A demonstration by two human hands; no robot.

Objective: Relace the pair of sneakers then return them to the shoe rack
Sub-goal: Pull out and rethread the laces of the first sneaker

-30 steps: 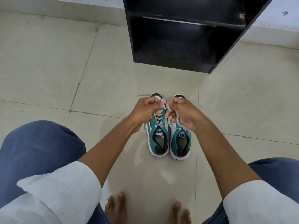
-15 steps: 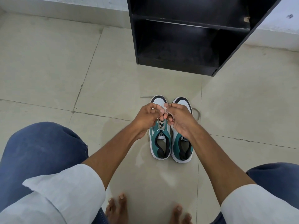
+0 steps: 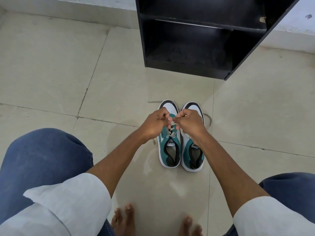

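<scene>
Crouching barefoot, a person works over two teal sneakers set side by side on the tile floor (image 3: 68, 74), toes toward the black rack (image 3: 187, 48) just beyond. Left hand (image 3: 154, 124) and right hand (image 3: 190, 124) nearly touch above the left sneaker (image 3: 168, 150), each pinching the pale lace (image 3: 172, 124) between curled fingers. The right sneaker (image 3: 193, 155) sits just beside it, partly under the right wrist.

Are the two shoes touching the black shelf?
Apart. The head view shows bare floor between the shoes and the shelf.
</scene>
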